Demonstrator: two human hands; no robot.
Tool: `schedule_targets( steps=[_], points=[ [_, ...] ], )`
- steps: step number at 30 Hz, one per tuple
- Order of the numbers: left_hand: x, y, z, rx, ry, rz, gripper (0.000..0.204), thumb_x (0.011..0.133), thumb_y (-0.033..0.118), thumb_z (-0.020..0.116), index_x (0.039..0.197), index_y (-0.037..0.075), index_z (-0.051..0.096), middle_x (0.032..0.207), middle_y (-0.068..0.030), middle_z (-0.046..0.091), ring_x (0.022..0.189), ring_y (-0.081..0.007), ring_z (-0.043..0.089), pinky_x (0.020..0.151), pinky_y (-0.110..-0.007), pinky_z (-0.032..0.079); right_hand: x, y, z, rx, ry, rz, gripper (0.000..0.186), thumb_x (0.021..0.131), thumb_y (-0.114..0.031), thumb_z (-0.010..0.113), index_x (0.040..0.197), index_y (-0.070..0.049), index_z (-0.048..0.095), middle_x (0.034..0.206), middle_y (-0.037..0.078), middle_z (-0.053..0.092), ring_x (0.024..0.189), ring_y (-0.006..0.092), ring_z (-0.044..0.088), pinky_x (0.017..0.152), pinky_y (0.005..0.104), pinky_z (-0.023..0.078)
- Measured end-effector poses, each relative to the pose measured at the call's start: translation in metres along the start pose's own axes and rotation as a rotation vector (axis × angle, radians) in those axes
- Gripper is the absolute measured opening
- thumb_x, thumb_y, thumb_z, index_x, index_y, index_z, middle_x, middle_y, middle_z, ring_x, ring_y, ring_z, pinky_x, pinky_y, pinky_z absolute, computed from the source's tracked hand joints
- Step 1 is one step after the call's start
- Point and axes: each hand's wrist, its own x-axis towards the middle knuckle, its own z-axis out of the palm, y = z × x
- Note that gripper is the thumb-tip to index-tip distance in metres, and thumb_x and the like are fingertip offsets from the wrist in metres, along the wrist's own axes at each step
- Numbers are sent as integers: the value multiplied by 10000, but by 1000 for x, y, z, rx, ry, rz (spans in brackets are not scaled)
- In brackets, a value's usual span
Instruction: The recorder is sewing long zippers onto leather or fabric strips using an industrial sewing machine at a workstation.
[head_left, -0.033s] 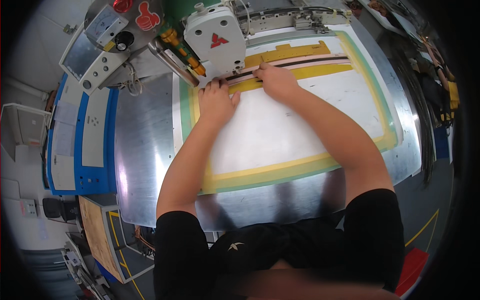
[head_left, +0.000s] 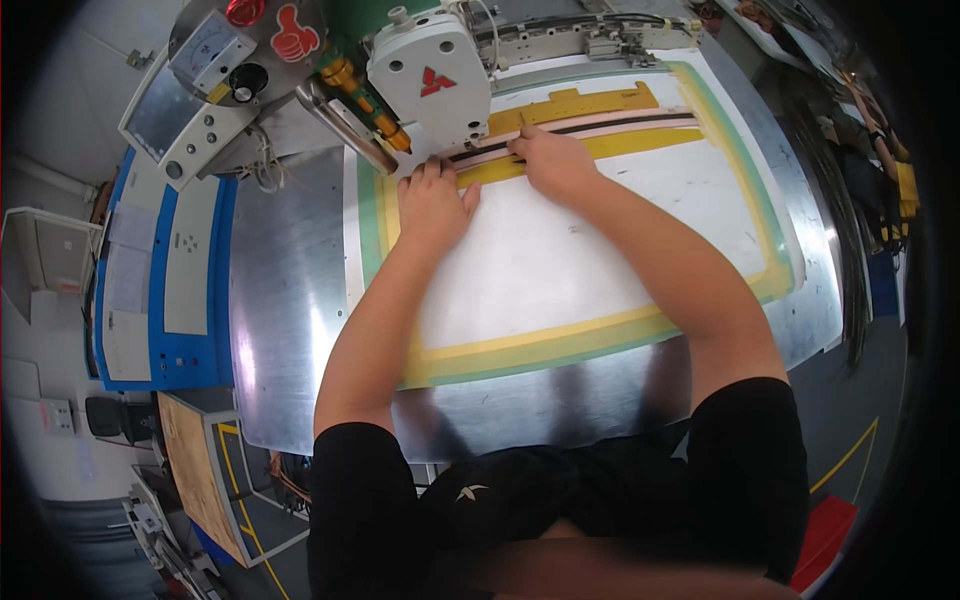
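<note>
A long narrow black strip (head_left: 620,122) lies in a pale pink channel between yellow-brown template pieces, on a white sheet (head_left: 600,240) edged with yellow and green tape. My left hand (head_left: 436,205) rests at the strip's left end, palm down, thumb spread away and fingers lying over the template. Farther right, my right hand (head_left: 556,163) has its fingers closed together at the black strip; the fingertips are partly hidden. Just beyond both hands stands the white sewing machine head (head_left: 432,80). Its lower tip comes down close to the strip, between my hands.
Left of the head, a metal tube and a brass-coloured cylinder (head_left: 372,110) angle down near my left hand. A control panel with a screen (head_left: 170,110) and a blue cabinet (head_left: 185,270) stand at left. Dark strips (head_left: 850,240) hang past the metal table's (head_left: 290,300) right edge.
</note>
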Motion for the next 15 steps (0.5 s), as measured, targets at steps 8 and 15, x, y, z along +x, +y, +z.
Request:
schedule_targets(
  steps=[8,15],
  points=[
    [-4,1,-4,42,18,4,580,970,453,614,1404,68,623,1339,-188,641,1201,-368,619,1046,-508,441,-11,20,-19,-13,-25,119,306,946,-26,522,1170,-102,716,1203,96,649,1129,318,677,936,454,562],
    [-1,4,-2,-91,-14,-7,582,965,455,623,1436,114,612,1357,-197,632,1221,-390,611,1063,-525,436,-7,11,-15,-31,-25,87,289,931,-18,525,1138,-90,714,1175,102,645,1102,315,685,905,456,565]
  ],
)
